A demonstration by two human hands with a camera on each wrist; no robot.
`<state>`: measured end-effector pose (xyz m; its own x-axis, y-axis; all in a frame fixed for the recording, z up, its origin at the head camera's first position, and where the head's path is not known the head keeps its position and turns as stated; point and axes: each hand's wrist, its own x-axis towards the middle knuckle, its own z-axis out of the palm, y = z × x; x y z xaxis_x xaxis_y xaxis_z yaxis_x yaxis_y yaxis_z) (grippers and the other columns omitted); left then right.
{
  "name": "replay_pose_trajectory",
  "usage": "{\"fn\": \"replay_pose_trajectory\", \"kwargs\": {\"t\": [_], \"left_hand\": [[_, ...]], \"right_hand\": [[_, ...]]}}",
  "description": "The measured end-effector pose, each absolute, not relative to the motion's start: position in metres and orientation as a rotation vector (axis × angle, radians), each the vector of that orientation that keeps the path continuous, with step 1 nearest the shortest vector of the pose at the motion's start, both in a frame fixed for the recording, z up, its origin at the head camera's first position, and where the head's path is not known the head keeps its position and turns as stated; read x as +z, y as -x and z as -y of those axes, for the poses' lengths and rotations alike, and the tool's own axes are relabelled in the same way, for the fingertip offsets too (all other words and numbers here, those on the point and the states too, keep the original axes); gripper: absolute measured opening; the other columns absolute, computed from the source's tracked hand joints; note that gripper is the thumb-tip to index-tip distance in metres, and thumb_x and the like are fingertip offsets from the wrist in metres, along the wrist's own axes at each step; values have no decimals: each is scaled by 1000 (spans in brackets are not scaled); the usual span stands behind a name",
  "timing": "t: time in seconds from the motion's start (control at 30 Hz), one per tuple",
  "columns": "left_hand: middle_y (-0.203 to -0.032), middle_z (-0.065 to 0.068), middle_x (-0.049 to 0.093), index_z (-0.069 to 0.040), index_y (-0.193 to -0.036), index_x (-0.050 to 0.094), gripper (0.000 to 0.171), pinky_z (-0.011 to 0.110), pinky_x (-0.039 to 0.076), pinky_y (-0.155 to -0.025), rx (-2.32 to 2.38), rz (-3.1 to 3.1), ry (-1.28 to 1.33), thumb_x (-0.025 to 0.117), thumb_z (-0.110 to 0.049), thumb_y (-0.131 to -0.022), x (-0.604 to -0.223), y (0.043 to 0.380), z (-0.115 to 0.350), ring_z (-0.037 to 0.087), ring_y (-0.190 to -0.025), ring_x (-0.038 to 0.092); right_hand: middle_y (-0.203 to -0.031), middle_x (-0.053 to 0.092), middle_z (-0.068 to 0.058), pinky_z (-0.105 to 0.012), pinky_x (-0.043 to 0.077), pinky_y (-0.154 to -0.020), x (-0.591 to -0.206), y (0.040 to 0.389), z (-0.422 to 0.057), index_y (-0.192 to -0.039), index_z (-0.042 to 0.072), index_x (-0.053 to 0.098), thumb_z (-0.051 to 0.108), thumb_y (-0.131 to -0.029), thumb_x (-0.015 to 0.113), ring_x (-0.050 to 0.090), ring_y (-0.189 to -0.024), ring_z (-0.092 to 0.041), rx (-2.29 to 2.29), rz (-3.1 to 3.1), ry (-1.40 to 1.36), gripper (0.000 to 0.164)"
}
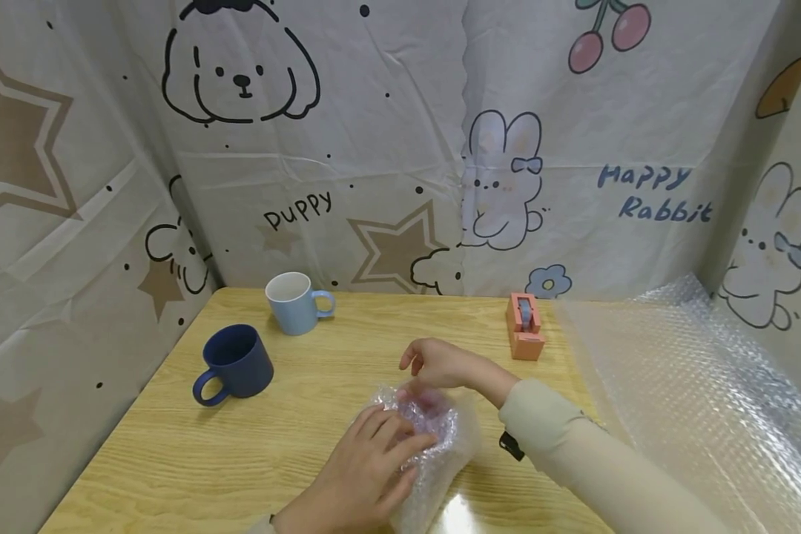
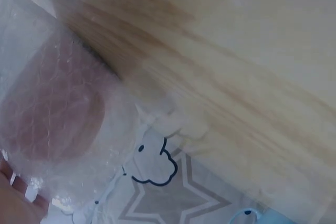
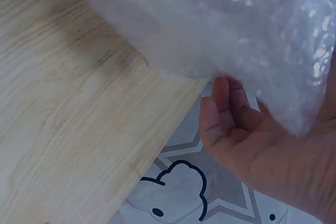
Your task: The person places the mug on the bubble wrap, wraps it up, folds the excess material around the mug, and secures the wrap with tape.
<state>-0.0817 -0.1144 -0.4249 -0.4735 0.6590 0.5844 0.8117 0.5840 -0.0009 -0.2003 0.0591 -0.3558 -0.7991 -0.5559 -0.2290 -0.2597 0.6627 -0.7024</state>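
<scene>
A loose bubble-wrap bundle [image 1: 423, 475] lies near the front of the table, with a pinkish-purple object [image 2: 55, 103] inside; its exact kind is obscured by the wrap. My left hand [image 1: 367, 463] rests on the bundle's left side, fingers spread across it and the index reaching over the top. At the far end, my right hand [image 1: 443, 363] bends over the wrap's edge. In the right wrist view its fingers [image 3: 223, 124] are loosely curled beside the clear film, which covers the thumb side, so a pinch there cannot be made out.
To the left stand a dark blue mug [image 1: 240, 363] and, farther back, a light blue mug [image 1: 295, 308]. An orange tape dispenser [image 1: 524, 326] sits at the back right. A large bubble-wrap sheet [image 1: 701, 400] spreads along the right side. Printed cloth [image 1: 387, 148] hangs behind the table.
</scene>
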Motion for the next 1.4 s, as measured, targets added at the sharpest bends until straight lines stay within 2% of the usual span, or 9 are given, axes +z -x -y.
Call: {"fn": "replay_pose_trajectory", "kwargs": {"t": [0.17, 0.27, 0.4, 0.57, 0.83, 1.17, 1.4], "left_hand": [[-108, -4, 55, -22, -129, 61, 34, 37, 40, -101, -363, 2344, 1194, 53, -32, -98, -421, 82, 117, 17, -106, 51], [-111, -4, 55, -22, -131, 60, 37, 37, 40, -103, -354, 2383, 1204, 58, -31, -95, -418, 81, 117, 15, -107, 51], [-114, -4, 55, -22, -131, 60, 41, 37, 41, -103, -337, 2401, 1214, 64, -30, -92, -413, 80, 116, 14, -108, 51], [-118, -4, 57, -23, -133, 59, 39, 36, 43, -101, -341, 2429, 1222, 62, -33, -95, -407, 81, 117, 15, -113, 50], [-121, -5, 58, -24, -132, 60, 38, 35, 41, -103, -358, 2406, 1242, 63, -33, -96, -403, 86, 119, 15, -115, 51], [-130, -1, 56, -16, -134, 58, 46, 38, 36, -112, -341, 2487, 1146, 63, -40, -96, -404, 83, 120, 16, -124, 50], [-135, 3, 53, -18, -137, 57, 48, 38, 38, -112, -340, 2521, 1097, 60, -45, -97, -406, 82, 121, 19, -127, 49]], "right_hand": [[-99, 63, -14, -27, 49, -68, -352, 201, -57, -104, 3, 65, 10, -77, 84, 57, -84, -20, -931, -2418, 645, 34], [-103, 63, -15, -29, 50, -74, -351, 198, -62, -106, 2, 64, 11, -80, 81, 59, -90, -23, -932, -2420, 760, 32], [-101, 64, -10, -32, 51, -83, -351, 193, -74, -106, 3, 64, 13, -86, 76, 60, -96, -24, -970, -2449, 931, 26], [-99, 65, -3, -34, 52, -85, -349, 186, -92, -106, 4, 64, 17, -94, 69, 60, -95, -18, -1059, -2533, 962, 18], [-103, 66, 1, -50, 49, -93, -352, 173, -112, -107, 6, 66, 19, -97, 64, 61, -102, -21, -1150, -2577, 887, 16], [-102, 66, 4, -46, 49, -91, -358, 164, -115, -106, 9, 67, 21, -98, 63, 61, -102, -18, -1162, -2574, 865, 15], [-102, 67, 4, -47, 49, -91, -357, 162, -113, -106, 9, 67, 20, -98, 63, 61, -101, -17, -1157, -2583, 867, 14]]}}
